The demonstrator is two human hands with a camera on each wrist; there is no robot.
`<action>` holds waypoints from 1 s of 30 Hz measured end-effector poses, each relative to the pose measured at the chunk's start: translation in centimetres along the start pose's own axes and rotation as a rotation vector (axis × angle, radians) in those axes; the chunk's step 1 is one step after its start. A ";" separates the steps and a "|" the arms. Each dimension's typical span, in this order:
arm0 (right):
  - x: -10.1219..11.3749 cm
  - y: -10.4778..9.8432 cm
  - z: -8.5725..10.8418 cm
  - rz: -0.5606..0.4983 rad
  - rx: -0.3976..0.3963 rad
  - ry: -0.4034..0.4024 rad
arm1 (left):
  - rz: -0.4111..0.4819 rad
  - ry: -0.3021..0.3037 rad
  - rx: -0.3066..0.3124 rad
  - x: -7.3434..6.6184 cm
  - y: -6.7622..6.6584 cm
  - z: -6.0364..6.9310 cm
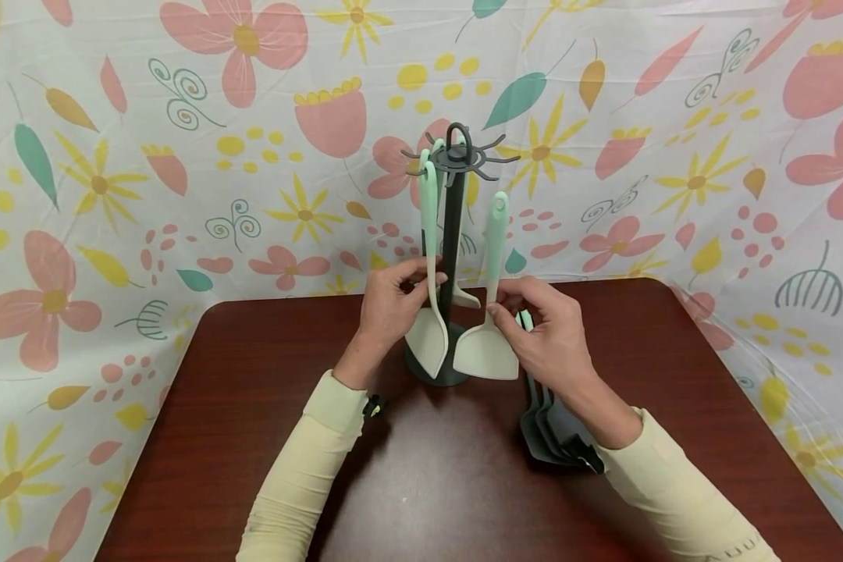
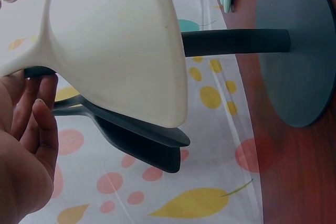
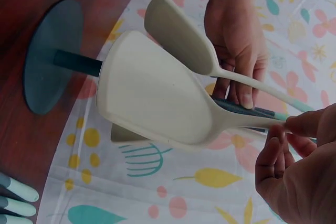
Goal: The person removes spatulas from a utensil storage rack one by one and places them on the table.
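My right hand (image 1: 551, 328) pinches a cream turner (image 1: 487, 355) by its neck, blade down and mint handle up, just right of the dark utensil stand (image 1: 453, 226). The turner is apart from the stand's hooks. My left hand (image 1: 389, 308) holds the stand's pole at mid-height, its fingers partly hidden behind a second cream turner (image 1: 428, 347). That one hangs on the left side of the hook ring (image 1: 457, 159). In the left wrist view, dark-headed utensils (image 2: 142, 132) hang behind the left hand. Another cream utensil (image 1: 466, 298) shows behind the pole.
Several dark-headed utensils (image 1: 544, 437) with mint handles lie on the brown table (image 1: 414, 484), under and beside my right forearm. The stand's round base (image 1: 435, 378) rests near the table's back edge. A floral cloth (image 1: 569, 94) hangs behind.
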State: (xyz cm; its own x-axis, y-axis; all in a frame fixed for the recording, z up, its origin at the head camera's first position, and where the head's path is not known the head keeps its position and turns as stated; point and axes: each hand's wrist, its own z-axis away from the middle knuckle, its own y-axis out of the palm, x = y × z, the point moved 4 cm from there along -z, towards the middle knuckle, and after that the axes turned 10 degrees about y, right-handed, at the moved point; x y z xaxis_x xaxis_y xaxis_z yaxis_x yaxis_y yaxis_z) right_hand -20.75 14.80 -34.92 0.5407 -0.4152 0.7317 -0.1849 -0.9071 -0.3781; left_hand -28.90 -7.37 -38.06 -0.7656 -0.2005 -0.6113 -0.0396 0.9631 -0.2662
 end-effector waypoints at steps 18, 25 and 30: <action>-0.5 -2.1 0.7 0.004 -0.043 0.046 | 0.011 -0.006 -0.004 0.0 0.0 0.0; 1.6 -2.8 0.8 0.000 -0.049 0.116 | 0.010 0.001 -0.004 0.1 0.0 0.1; -0.5 -3.1 0.8 0.002 -0.045 0.193 | 0.017 0.018 -0.009 0.0 0.0 0.0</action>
State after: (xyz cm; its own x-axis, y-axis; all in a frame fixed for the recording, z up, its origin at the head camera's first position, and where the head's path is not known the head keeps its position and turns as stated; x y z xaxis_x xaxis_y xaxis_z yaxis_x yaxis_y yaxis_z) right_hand -19.82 17.92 -34.59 0.3741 -0.4182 0.8277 -0.2244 -0.9069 -0.3568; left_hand -28.93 -7.38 -38.08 -0.7776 -0.1809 -0.6021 -0.0322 0.9679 -0.2493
